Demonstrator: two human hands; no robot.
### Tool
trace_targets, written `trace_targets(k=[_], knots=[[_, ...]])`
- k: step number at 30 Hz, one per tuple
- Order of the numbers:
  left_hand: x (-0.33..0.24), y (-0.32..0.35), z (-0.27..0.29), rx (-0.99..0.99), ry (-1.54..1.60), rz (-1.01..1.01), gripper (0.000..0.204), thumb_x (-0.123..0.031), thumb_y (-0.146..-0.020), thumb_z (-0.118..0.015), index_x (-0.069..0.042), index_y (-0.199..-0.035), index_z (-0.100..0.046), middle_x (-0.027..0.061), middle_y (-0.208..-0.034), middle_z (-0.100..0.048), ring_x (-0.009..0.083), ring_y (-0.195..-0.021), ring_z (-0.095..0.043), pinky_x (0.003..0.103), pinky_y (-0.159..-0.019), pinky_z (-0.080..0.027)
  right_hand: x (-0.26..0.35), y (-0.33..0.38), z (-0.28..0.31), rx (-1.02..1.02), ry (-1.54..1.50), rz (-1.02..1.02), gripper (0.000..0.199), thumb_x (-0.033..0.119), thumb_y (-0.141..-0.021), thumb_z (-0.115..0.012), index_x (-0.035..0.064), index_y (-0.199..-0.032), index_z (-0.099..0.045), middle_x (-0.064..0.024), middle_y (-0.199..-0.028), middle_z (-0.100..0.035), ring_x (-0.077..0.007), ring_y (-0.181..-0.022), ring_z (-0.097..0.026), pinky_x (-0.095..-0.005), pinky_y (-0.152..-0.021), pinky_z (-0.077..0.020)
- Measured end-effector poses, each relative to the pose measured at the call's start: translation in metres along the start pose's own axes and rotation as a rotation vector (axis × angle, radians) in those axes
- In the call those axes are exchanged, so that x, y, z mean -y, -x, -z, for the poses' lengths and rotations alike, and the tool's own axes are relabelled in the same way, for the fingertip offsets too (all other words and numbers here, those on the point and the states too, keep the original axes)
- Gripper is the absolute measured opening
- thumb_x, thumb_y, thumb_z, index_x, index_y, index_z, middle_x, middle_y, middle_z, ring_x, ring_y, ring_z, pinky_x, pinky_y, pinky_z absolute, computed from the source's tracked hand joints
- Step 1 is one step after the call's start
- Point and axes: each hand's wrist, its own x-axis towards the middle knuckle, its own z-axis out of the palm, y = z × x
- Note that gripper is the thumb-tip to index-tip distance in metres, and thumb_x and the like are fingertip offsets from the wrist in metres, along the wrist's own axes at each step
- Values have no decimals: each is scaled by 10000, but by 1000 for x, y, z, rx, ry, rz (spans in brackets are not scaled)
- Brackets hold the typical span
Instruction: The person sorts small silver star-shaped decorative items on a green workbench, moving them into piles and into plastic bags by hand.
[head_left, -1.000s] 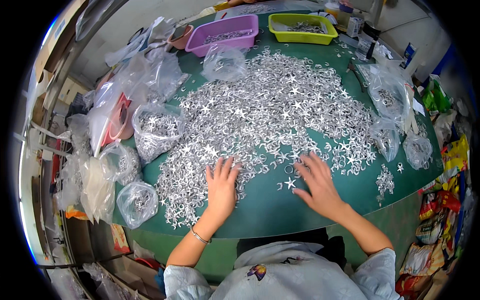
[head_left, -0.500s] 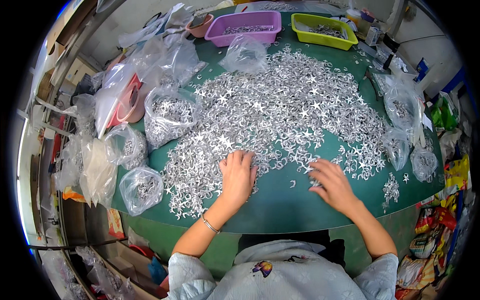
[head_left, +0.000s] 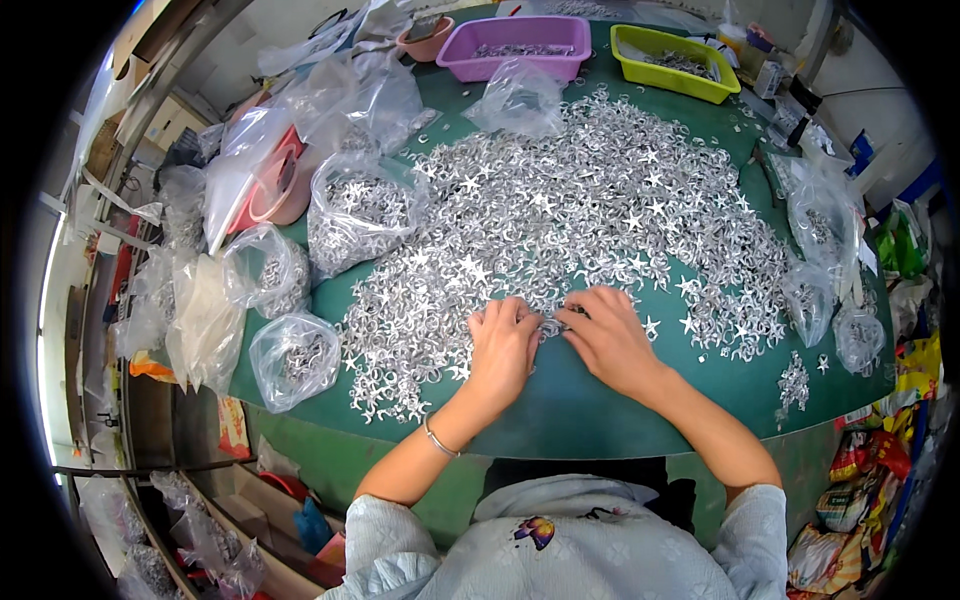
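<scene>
A wide heap of small silver star-shaped metal pieces [head_left: 580, 210] covers the green table [head_left: 590, 410]. My left hand [head_left: 502, 350] rests knuckles-up at the heap's near edge, fingers curled onto the pieces. My right hand [head_left: 608, 338] lies just beside it, fingertips pinching at small pieces where the two hands meet. What sits between the fingers is too small to make out. A thin bracelet [head_left: 438, 440] circles my left wrist.
Clear plastic bags of the same pieces [head_left: 355, 215] [head_left: 293, 355] [head_left: 820, 215] line the table's left and right sides. A purple tray [head_left: 520, 45] and a yellow-green tray [head_left: 675, 60] stand at the far edge. Pink bowls [head_left: 275, 190] sit at left.
Both hands have come together at the middle of the heap's near edge; earlier they lay apart, spread flat over the pieces. The view has also shifted a little.
</scene>
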Motion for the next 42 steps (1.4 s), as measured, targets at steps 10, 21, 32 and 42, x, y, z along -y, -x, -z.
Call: trace_targets(k=[10, 21, 32, 42], knots=[[-10, -1, 15, -72, 568, 342, 85, -22, -814, -688, -8, -897, -700, 54, -707, -648, 121, -624, -582, 271, -575, -468, 5, 8, 7, -8, -254, -196, 181, 35, -769, -682, 42, -950, -671, -79, -978, -601, -259, -955, -544, -377, -875, -399], [-31, -1, 36, 531, 1316, 556, 191, -126, -912, -629, 34, -1007, -675, 53, -847, -682, 70, -789, -613, 202, -699, -487, 20, 26, 34, -28, -749, -398, 147, -6, -819, -655, -1, -962, -690, -93, -927, -665, -188, -823, -614, -299, -778, -463], [-52, 14, 49, 327, 1132, 434, 159, -15, -874, -655, 53, -1017, -655, 84, -956, -675, 86, -793, -611, 212, -720, -497, 33, 36, 38, -53, -1219, -667, 122, -64, -846, -623, -44, -957, -670, -86, -957, -630, -130, -874, -578, -248, -778, -458], [-60, 22, 45, 26, 1083, 284, 145, 10, -781, -732, 10, -919, -688, 36, -810, -662, 90, -672, -549, 230, -626, -460, 41, 38, 40, -83, -1192, -475, 146, -46, -857, -629, -44, -997, -670, -116, -988, -651, -160, -922, -590, -280, -825, -458]])
